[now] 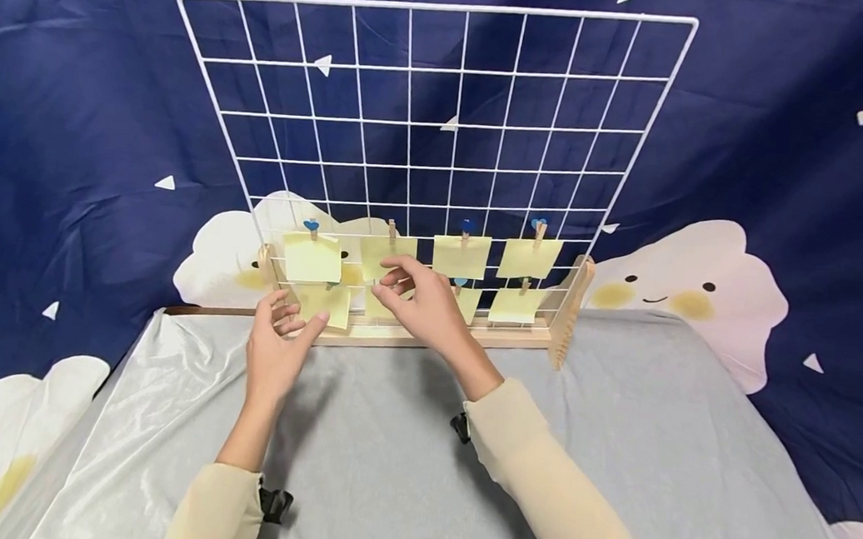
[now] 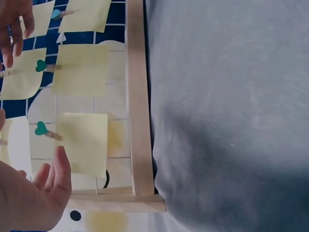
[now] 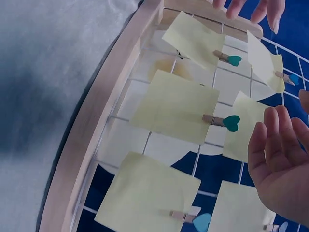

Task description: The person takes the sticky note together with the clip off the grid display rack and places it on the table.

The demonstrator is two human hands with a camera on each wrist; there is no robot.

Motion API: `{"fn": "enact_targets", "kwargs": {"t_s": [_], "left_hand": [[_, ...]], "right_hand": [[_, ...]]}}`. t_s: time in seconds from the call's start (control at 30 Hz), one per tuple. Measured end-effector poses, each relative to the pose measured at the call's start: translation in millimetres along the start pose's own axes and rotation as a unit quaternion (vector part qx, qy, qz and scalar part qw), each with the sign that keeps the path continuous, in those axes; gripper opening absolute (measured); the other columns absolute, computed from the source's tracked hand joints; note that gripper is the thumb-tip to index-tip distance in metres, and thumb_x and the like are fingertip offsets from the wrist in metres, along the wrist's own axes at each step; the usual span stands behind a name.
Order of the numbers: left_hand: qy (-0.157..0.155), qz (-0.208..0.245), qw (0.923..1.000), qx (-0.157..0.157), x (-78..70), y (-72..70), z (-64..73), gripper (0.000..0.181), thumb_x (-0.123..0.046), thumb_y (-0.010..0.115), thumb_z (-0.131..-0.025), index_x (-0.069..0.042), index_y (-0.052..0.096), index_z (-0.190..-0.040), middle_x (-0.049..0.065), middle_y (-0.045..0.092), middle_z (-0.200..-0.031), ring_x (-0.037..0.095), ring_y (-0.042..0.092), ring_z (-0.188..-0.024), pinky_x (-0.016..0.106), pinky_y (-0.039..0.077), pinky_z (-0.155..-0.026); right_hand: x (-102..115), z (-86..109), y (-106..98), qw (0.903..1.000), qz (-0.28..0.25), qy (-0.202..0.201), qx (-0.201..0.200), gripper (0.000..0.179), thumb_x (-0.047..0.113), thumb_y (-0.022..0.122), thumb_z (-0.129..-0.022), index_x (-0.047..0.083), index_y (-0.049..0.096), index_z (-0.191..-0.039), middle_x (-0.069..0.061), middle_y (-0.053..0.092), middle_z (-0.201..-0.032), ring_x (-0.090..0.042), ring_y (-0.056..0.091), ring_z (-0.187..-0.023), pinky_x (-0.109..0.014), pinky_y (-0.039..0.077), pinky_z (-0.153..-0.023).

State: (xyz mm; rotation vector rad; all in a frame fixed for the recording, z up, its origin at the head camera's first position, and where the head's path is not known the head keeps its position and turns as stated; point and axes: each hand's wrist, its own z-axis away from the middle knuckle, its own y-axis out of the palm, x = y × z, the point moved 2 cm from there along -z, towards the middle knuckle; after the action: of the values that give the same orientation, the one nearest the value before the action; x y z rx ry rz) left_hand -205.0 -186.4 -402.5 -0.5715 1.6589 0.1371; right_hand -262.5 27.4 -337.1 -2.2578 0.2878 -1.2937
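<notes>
Two hands reach toward the wire grid [image 1: 451, 168], both empty. The left hand [image 1: 275, 350] is before the grid's lower left corner, its thumb spread wide from loosely bent fingers; whether it touches the note there I cannot tell. The right hand [image 1: 425, 302] is in front of the grid's lower part, fingers gently bent, with a narrower gap to the thumb. Eight yellow paper notes [image 1: 461, 257] hang on the lower part of the grid in two rows of four; the right hand partly covers two of them. Small wooden clips [image 1: 541, 231] pin them at their upper edges, several topped with a blue heart. A wooden stand [image 1: 517, 338] carries the grid along its bottom. The grey cloth-covered desk [image 1: 389, 442] extends in front of the grid, and a dark blue curtain [image 1: 791, 69] with white clouds is behind it.
</notes>
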Motion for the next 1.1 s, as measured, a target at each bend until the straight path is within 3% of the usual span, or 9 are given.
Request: {"fn": "enact_targets", "kwargs": {"t_s": [0.23, 0.53, 0.8, 1.1], "left_hand": [[-0.03, 0.073, 0.9969, 0.006, -3.7, 3.1, -8.0, 0.079, -0.034, 0.082, -0.087, -0.013, 0.039, -0.15, 0.014, 0.056, -0.134, 0.021, 0.058, -0.108, 0.022, 0.058, -0.068], [-0.085, 0.129, 0.9878, 0.015, -5.7, 7.0, -18.5, 0.078, -0.034, 0.078, -0.09, -0.018, 0.036, -0.153, 0.008, 0.055, -0.127, 0.017, 0.056, -0.101, 0.025, 0.058, -0.066], [-0.096, 0.156, 0.983, 0.006, -10.2, 10.6, -24.0, 0.075, -0.03, 0.076, -0.092, -0.018, 0.033, -0.153, 0.003, 0.055, -0.119, 0.015, 0.056, -0.09, 0.024, 0.056, -0.06], [-0.1, 0.171, 0.9802, -0.005, -13.0, 10.2, -28.4, 0.066, -0.025, 0.071, -0.096, -0.016, 0.035, -0.15, 0.005, 0.057, -0.118, 0.028, 0.064, -0.107, 0.028, 0.06, -0.064]], "right_hand": [[3.8, -10.0, 6.4, 0.9997, -0.023, -0.006, -0.002, 0.034, 0.019, 0.072, -0.095, 0.005, 0.067, -0.126, -0.004, 0.074, -0.102, -0.017, 0.068, -0.086, -0.029, 0.054, -0.076], [14.1, -25.6, 18.5, 0.9986, -0.052, -0.003, -0.011, 0.029, 0.02, 0.073, -0.094, 0.007, 0.07, -0.12, -0.003, 0.074, -0.098, -0.014, 0.067, -0.08, -0.026, 0.054, -0.073], [26.0, -43.1, 29.5, 0.9964, -0.082, -0.005, -0.018, 0.029, 0.019, 0.074, -0.093, 0.005, 0.071, -0.118, -0.006, 0.074, -0.098, -0.016, 0.067, -0.081, -0.023, 0.054, -0.075], [32.1, -57.6, 38.8, 0.993, -0.113, 0.0, -0.034, 0.027, 0.014, 0.074, -0.093, 0.002, 0.071, -0.117, -0.01, 0.074, -0.095, -0.017, 0.069, -0.078, -0.022, 0.055, -0.07]]}}
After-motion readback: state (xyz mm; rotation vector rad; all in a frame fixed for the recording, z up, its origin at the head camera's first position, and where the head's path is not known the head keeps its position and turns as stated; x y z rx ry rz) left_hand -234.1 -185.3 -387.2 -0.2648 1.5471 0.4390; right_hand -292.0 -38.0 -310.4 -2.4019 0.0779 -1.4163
